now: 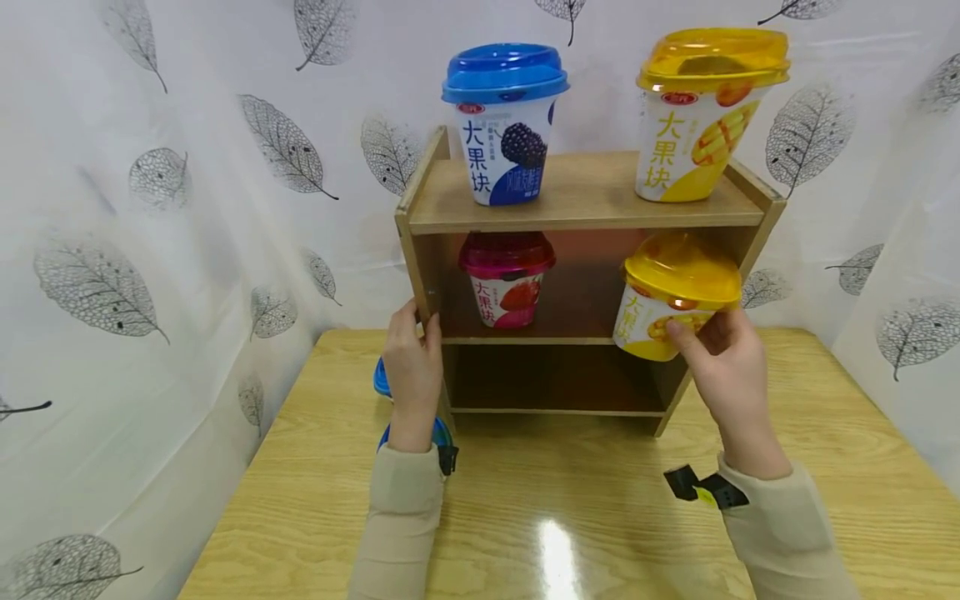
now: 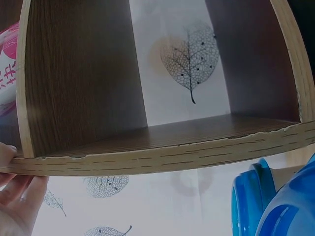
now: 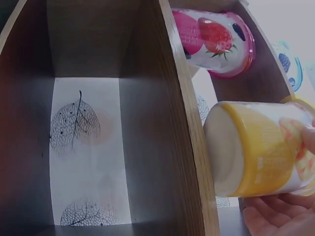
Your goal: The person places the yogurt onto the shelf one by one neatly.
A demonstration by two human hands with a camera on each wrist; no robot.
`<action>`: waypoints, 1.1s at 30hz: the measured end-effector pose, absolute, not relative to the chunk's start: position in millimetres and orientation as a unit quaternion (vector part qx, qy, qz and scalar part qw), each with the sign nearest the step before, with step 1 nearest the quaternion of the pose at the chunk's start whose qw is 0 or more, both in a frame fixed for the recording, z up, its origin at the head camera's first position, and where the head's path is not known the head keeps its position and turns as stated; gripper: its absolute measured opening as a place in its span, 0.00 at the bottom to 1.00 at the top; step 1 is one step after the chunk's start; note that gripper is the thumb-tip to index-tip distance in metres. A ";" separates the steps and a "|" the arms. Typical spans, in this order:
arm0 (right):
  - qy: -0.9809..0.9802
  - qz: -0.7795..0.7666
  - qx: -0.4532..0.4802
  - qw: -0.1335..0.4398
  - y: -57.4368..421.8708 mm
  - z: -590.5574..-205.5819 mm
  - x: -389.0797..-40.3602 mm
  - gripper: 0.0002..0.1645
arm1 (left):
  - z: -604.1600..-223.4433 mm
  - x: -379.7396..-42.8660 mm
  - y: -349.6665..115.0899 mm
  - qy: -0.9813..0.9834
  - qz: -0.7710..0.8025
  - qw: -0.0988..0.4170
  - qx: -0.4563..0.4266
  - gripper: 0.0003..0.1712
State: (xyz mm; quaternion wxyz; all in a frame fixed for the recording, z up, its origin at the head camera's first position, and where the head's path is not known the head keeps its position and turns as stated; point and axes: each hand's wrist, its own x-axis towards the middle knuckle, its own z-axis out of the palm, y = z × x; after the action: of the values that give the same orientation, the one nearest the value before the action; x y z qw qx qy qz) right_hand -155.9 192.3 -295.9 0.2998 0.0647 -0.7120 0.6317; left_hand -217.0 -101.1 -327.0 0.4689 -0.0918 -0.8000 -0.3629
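Observation:
My right hand (image 1: pixel 731 379) grips a yellow-lidded yogurt cup (image 1: pixel 656 325), thumb on its front and fingers behind. The cup tilts at the right front of the middle shelf; in the right wrist view its base (image 3: pixel 224 150) is right by the shelf board's edge. My left hand (image 1: pixel 415 358) holds the left side panel of the wooden shelf (image 1: pixel 585 223), its thumb and fingers on either side of the panel's edge (image 2: pixel 147 160). A pink-lidded strawberry yogurt cup (image 1: pixel 510 283) stands at the left on that middle shelf.
On the top board stand a blue-lidded blackberry cup (image 1: pixel 510 125) at left and another yellow-lidded cup (image 1: pixel 697 117) at right. Blue-lidded cups (image 2: pixel 290 206) sit on the table (image 1: pixel 300 500) left of the shelf, partly behind my left arm. A leaf-patterned curtain (image 1: pixel 195 275) hangs behind.

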 end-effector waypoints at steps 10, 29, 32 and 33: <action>-0.794 0.499 0.029 0.346 194.0 -297.0 -170.4 0.26 | -329.8 -218.4 -100.6 -0.801 -0.366 0.465 -0.094 0.13; -0.681 0.420 0.040 0.598 170.3 -323.9 -156.0 0.20 | -329.5 -217.0 -100.0 -0.796 -0.374 0.466 -0.098 0.13; -0.683 0.404 0.062 0.605 165.2 -324.4 -158.5 0.19 | -329.6 -217.1 -100.0 -0.795 -0.374 0.467 -0.097 0.13; -0.687 0.400 0.068 0.603 164.1 -324.5 -159.5 0.19 | -329.8 -217.0 -100.0 -0.796 -0.373 0.466 -0.097 0.13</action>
State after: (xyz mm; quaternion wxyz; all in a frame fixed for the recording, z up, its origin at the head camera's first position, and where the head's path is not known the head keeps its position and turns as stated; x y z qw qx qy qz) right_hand -159.5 164.1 -324.5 0.6027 0.0679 -0.6872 0.3998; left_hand -217.0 -100.0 -329.8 0.4663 -0.0974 -0.7961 -0.3732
